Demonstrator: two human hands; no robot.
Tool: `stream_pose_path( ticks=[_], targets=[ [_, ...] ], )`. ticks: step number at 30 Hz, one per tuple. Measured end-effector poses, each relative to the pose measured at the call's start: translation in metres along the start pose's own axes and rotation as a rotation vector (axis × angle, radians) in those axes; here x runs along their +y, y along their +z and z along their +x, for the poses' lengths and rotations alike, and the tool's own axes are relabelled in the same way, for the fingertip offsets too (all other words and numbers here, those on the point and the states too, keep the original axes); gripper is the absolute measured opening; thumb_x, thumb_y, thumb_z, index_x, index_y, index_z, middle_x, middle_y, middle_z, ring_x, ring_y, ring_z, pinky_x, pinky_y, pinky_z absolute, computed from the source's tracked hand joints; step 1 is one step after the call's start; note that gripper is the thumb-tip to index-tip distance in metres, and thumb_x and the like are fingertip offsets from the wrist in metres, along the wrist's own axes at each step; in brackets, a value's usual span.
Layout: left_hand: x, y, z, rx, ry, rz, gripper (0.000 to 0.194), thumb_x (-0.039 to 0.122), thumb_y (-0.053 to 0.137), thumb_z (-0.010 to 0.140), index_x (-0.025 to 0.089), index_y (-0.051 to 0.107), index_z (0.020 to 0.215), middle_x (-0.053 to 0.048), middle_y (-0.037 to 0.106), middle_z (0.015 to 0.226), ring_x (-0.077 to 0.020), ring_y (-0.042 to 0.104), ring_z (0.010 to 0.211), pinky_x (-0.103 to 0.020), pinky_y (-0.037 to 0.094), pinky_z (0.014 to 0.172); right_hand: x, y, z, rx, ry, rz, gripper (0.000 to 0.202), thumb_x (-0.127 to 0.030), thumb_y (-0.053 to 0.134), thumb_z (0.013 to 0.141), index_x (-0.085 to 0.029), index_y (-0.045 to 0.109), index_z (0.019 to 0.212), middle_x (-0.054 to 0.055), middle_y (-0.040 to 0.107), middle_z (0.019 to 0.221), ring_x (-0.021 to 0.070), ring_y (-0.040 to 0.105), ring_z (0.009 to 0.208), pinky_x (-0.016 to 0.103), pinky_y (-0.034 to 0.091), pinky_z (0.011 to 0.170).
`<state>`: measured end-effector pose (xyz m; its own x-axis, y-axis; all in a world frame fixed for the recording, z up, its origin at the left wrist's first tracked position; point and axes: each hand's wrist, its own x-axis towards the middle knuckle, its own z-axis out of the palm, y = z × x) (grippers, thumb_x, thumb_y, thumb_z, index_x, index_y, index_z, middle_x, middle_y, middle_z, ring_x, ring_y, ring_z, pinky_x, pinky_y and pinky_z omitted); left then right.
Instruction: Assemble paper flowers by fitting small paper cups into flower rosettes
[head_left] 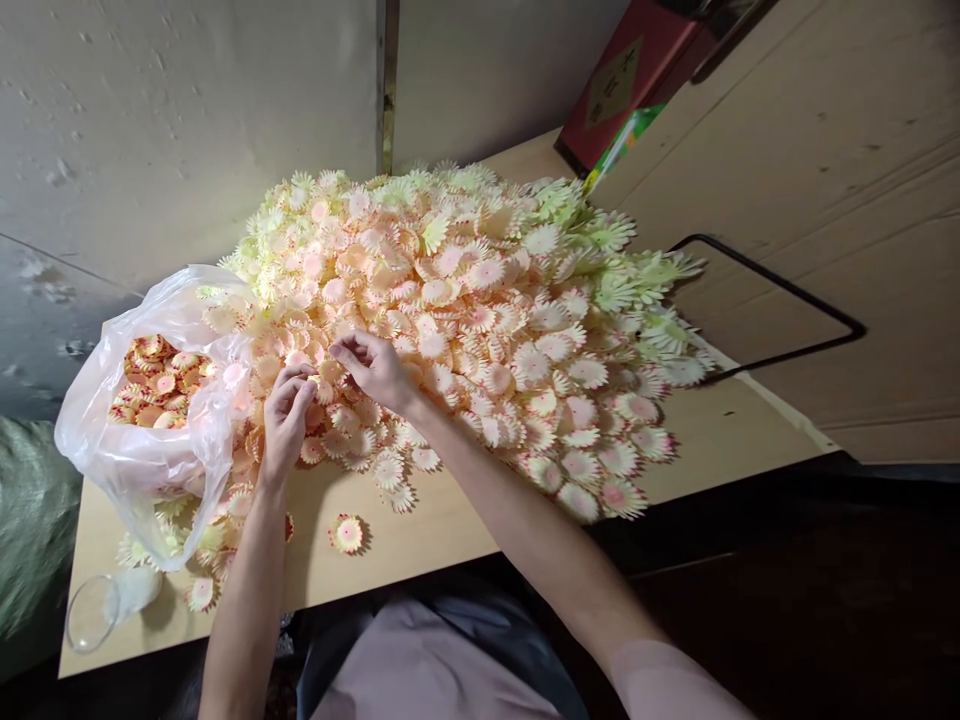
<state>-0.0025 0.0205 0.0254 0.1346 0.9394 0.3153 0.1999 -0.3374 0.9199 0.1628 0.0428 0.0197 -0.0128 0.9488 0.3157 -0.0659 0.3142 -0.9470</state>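
Observation:
A large heap of artificial flower heads (480, 300), pale pink and yellow-green with red-tipped petals, spreads over the table. In front of its left part, my left hand (289, 415) has its fingers bent together at a small flower head (324, 390), which it seems to pinch. My right hand (373, 370) is just to the right and slightly higher, thumb and fingers pressed together; whatever is between them is too small to make out. To the left of my hands, an open clear plastic bag (150, 460) holds several darker, red-edged flower heads (161, 385).
One single flower head (347, 535) lies on the wooden table (420, 545) near its front edge. A clear cup (105, 605) lies on its side at the front left corner. Behind are a wall, a red box (630, 80) and a cardboard panel with a black metal frame (795, 285).

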Motion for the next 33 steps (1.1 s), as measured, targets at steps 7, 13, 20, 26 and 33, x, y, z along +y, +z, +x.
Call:
stream_pose_path(
  ticks=[7,13,20,26,33],
  targets=[
    [-0.004,0.001,0.002,0.048,-0.043,-0.052,0.033,0.040,0.059,0.087,0.018,0.052,0.063,-0.005,0.057,0.093,-0.0156,0.055,0.097,-0.025,0.042,0.088,0.003,-0.001,-0.001,-0.088,-0.310,-0.191,0.024,-0.013,0.044,0.087,-0.020,0.065,0.076,0.006,0.064,0.096,0.0156,0.061,0.088,0.031,0.049,0.080],
    [-0.006,0.001,0.002,0.069,-0.038,-0.083,0.032,0.041,0.058,0.087,0.018,0.053,0.066,-0.006,0.055,0.096,-0.0166,0.055,0.101,-0.025,0.044,0.089,-0.007,-0.004,-0.004,-0.141,-0.051,-0.029,0.017,-0.025,0.056,0.086,-0.018,0.071,0.091,0.006,0.071,0.094,0.0169,0.065,0.087,0.035,0.052,0.083],
    [0.005,0.000,0.001,-0.026,0.019,0.045,0.031,0.043,0.057,0.089,0.020,0.057,0.068,-0.008,0.052,0.104,-0.0188,0.051,0.107,-0.031,0.040,0.100,-0.007,-0.001,0.002,0.081,0.088,0.230,0.037,-0.041,0.082,0.064,-0.018,0.065,0.087,0.001,0.070,0.074,0.0137,0.066,0.067,0.030,0.057,0.069],
    [0.009,-0.002,0.000,-0.081,0.042,0.077,0.031,0.042,0.055,0.089,0.020,0.055,0.067,-0.007,0.049,0.099,-0.0191,0.048,0.104,-0.032,0.039,0.101,-0.004,0.000,0.004,0.185,0.151,0.259,0.045,-0.039,0.084,0.061,-0.016,0.070,0.096,0.002,0.072,0.071,0.0140,0.066,0.063,0.031,0.059,0.067],
    [0.002,-0.002,-0.003,0.010,0.064,-0.046,0.037,0.043,0.057,0.086,0.020,0.044,0.060,-0.005,0.046,0.091,-0.0189,0.048,0.094,-0.031,0.042,0.092,0.005,-0.019,0.019,0.451,0.144,0.357,0.034,-0.038,0.087,0.055,-0.016,0.071,0.076,0.003,0.074,0.071,0.0141,0.066,0.056,0.033,0.061,0.057]
  ],
)
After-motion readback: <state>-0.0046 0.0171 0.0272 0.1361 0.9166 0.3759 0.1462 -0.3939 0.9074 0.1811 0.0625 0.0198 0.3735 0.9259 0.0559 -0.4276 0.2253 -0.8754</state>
